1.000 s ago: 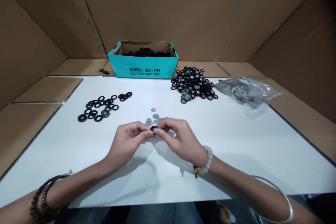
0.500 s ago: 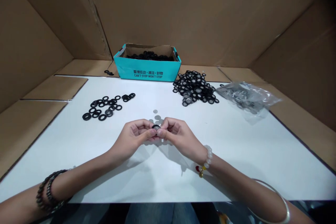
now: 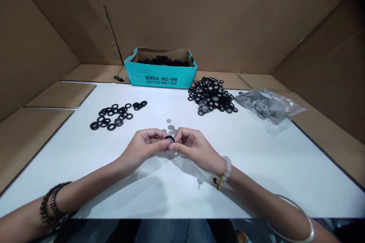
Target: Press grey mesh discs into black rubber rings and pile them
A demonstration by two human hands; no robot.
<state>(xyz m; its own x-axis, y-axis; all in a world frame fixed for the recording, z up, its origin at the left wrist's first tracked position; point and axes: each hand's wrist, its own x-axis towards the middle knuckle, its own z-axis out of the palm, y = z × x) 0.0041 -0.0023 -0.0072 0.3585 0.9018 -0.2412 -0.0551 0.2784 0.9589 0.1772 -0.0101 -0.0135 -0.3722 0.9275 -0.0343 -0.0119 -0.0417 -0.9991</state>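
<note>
Between my two hands, above the front middle of the white table, is a black rubber ring (image 3: 169,138) with a grey mesh disc (image 3: 170,140) set in or against it. My left hand (image 3: 148,143) pinches its left side between thumb and fingers. The thumb and fingers of my right hand (image 3: 189,141) close on its right side. My thumbs cover part of the disc, so I cannot tell whether it is fully seated. Several loose grey discs (image 3: 171,127) lie on the table just beyond my fingertips.
Bare black rings (image 3: 111,126) are scattered at the left. A turquoise box (image 3: 161,76) of black rings stands at the back. Right of it lies a heap of rings with grey centres (image 3: 212,97), beside a clear plastic bag (image 3: 269,104) of grey discs. Cardboard walls (image 3: 199,19) surround the table.
My hands stay almost in place. The ring shows slightly more between them, and my thumbs and fingers have shifted a little on it.
</note>
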